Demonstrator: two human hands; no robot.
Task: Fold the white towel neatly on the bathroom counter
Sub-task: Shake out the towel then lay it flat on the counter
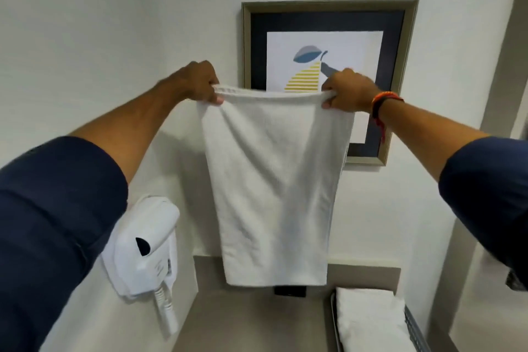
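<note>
Both hands pinch towel (274, 180) top corners — hanging above counter (243, 320).

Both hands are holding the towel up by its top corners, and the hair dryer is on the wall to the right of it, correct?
Not quite: in the head view the hair dryer is left of the towel. The left hand and right hand do hold its top corners.

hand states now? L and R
Left hand: closed, fingers pinching the white towel at its top left corner.
Right hand: closed on the top right corner.
</note>
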